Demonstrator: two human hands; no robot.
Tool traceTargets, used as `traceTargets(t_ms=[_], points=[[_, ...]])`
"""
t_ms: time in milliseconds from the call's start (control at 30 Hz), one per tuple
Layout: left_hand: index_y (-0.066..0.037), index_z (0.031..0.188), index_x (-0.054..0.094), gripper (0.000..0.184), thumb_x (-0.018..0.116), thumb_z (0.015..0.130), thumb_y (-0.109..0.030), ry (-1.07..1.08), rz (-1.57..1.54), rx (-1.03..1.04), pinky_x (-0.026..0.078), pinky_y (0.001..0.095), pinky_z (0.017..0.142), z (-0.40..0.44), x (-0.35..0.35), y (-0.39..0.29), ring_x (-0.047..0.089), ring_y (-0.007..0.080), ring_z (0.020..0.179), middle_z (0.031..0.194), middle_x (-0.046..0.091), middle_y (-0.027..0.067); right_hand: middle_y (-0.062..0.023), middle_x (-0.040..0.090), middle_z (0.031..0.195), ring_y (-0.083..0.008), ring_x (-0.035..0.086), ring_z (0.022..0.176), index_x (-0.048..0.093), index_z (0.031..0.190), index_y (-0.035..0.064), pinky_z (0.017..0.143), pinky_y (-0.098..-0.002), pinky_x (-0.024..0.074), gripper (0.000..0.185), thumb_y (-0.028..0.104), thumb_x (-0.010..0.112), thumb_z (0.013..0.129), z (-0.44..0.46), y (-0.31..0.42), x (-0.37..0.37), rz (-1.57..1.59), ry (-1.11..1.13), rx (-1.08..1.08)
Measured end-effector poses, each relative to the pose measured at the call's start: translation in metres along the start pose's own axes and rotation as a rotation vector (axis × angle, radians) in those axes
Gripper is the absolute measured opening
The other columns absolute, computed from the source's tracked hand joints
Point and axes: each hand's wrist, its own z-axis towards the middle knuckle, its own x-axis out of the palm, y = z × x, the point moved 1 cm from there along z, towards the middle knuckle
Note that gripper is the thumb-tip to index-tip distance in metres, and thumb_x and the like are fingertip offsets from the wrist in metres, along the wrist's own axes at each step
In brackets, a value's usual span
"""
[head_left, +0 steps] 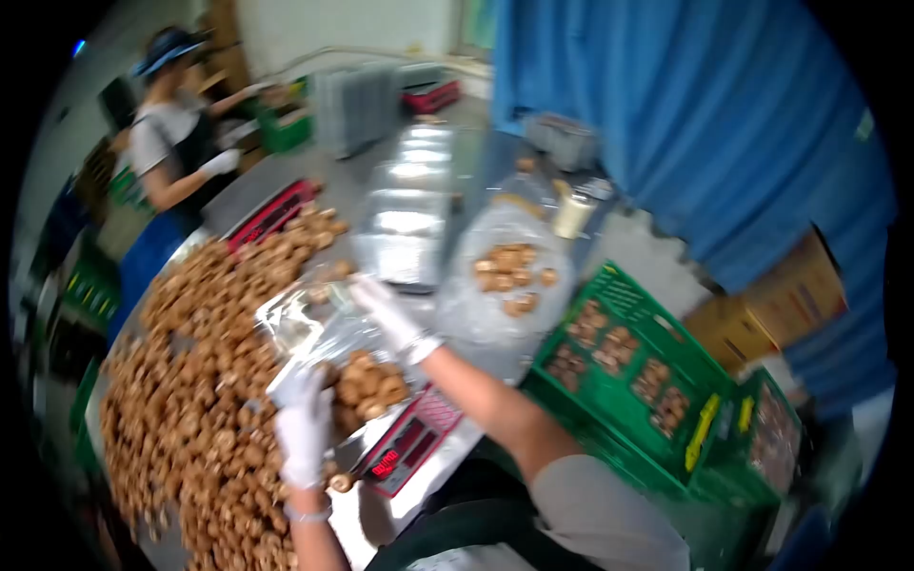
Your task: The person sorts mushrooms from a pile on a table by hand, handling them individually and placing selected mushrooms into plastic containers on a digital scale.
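A clear plastic bag (328, 333) stretches between my two white-gloved hands. My left hand (303, 433) is closed on its near edge. My right hand (386, 314) grips its far side, fingers slightly blurred. Just below the bag, a cluster of brown mushrooms (367, 385) rests over a red-framed digital scale (405, 443) with lit red digits. Whether those mushrooms lie inside the bag, I cannot tell. To the left of my left hand spreads a large heap of loose mushrooms (195, 409). A single mushroom (341, 482) lies beside the scale, near my left wrist.
Stacked shiny plastic packets (407, 209) lie beyond my hands. Right of them, more mushrooms (509, 266) sit on clear plastic. A green crate (609, 285) with packed mushrooms stands at right, near cardboard boxes (790, 295). A co-worker (171, 133) stands far left by another scale (271, 214).
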Motion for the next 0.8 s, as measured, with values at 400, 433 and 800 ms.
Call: traceTargets(t_ms=[400,433,800], points=[[-0.003,0.105,0.057,0.022,0.049,0.097,-0.022,-0.049,-1.162,-0.874,0.045,0.0232,0.061,-0.11,0.005,0.006,0.054,0.0124,0.073,0.088,0.058,0.0042,-0.0136,0.061,0.087,-0.0338,0.062,0.076,0.056,0.098,0.0033,0.069,-0.0447,0.0482,0.044,0.046,0.059,0.088,-0.121,-0.007,-0.038,-0.914,0.066,-0.023],[-0.004,0.105,0.057,0.021,0.049,0.096,-0.022,-0.047,-1.205,-0.887,0.046,0.0235,0.061,-0.11,0.005,-0.001,0.054,0.0127,0.072,0.088,0.058,0.0044,-0.0125,0.062,0.079,-0.0344,0.062,0.069,0.056,0.097,0.0034,0.065,-0.044,0.0488,0.045,0.047,0.057,0.09,-0.117,-0.014,-0.043,-0.889,0.129,0.078],[-0.007,0.1,0.054,0.014,0.056,0.09,-0.017,-0.015,-1.367,-0.965,0.048,0.0261,0.054,-0.107,0.003,-0.047,0.058,0.0152,0.07,0.086,0.059,0.0061,-0.0028,0.06,0.069,-0.011,0.061,0.06,0.054,0.093,0.0035,0.051,-0.0251,0.0474,0.02,0.024,0.051,0.095,-0.106,-0.032,-0.035,-0.117,0.172,0.39]])
